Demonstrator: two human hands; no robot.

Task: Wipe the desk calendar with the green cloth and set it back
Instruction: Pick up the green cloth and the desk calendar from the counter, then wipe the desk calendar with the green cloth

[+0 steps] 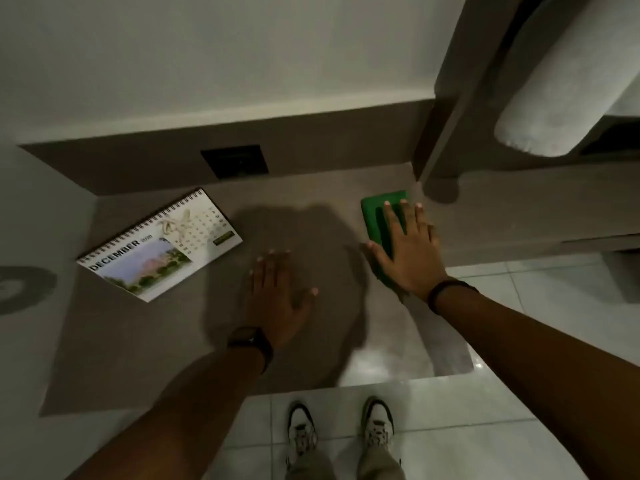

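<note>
A spiral-bound desk calendar (pixel 162 244) showing DECEMBER stands at the left of the grey desk top (pixel 138 341), its page facing me. A folded green cloth (pixel 375 211) lies on the desk at the right. My right hand (pixel 405 247) rests flat on the cloth with fingers spread, covering most of it. My left hand (pixel 280 296) lies flat on the bare desk between calendar and cloth, fingers apart, holding nothing. It is a short way right of the calendar and does not touch it.
A dark socket plate (pixel 235 161) sits in the desk's back panel. A wooden upright (pixel 446 109) and a pale rolled cushion (pixel 561 81) stand at the right. The desk's front edge is near my shoes (pixel 341 434) on the tiled floor.
</note>
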